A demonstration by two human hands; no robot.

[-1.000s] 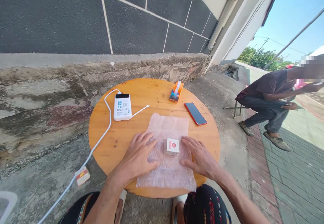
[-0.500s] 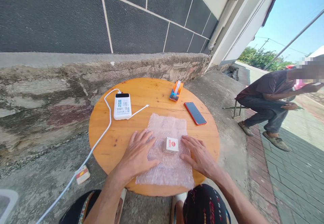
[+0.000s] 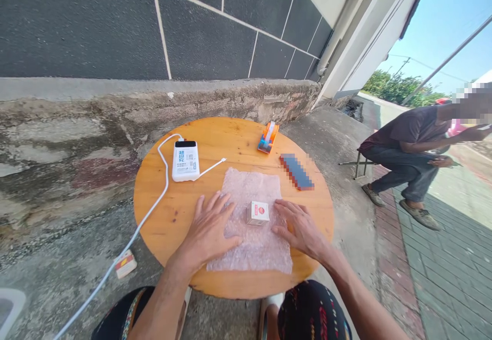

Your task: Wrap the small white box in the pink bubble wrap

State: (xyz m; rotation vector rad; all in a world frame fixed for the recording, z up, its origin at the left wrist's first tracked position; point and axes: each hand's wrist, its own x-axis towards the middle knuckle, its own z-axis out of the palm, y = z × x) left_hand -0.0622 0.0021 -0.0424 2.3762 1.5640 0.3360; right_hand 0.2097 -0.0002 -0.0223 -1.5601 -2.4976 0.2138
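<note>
A sheet of bubble wrap (image 3: 249, 253) lies flat on the round wooden table (image 3: 165, 227), with a small white box with red print (image 3: 258, 213) resting near its middle. Spread over the sheet's left edge, my left hand (image 3: 209, 227) is open, its thumb pointing toward the box. On the right edge lies my right hand (image 3: 300, 227), also open, its fingers on the wrap and close to the box without touching it. Neither hand grips anything.
Behind the left hand stands a white power bank (image 3: 186, 163) with a white cable. An orange tape dispenser (image 3: 268, 137) and a phone (image 3: 296, 172) are at the back right. A person (image 3: 407, 140) sits off to the right. A wall borders the far side.
The bubble wrap has slid slightly away from me across the table, carrying the box with it. My hands have shifted forward a little and remain spread on its edges.
</note>
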